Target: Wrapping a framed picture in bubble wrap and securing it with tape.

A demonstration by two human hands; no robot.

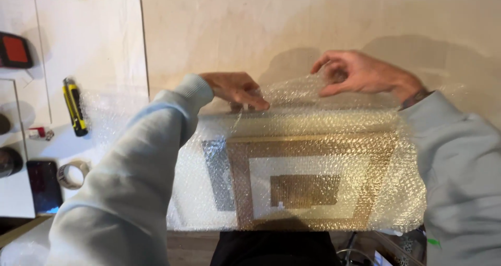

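Bubble wrap covers a gold picture frame lying at the near edge of the surface, its near side overhanging toward the person. The sheet is drawn up over the frame's far edge, where both hands work. The left hand presses down with bent fingers on the wrap along that far edge, pinning it rather than gripping it. The right hand is raised just beyond, thumb and forefinger pinched on a lifted fold of the wrap, the other fingers loose.

As I judge it, the main risk is the frame tipping or sliding off the near edge if the pull on the wrap drags it; the pinched fold could also slip free and let the sheet spring back.

Toward the left edge lie a tape roll, a dark phone, a yellow utility knife on white sheets, well apart from the frame. The far side of the surface lies bare, with room there to turn the frame.
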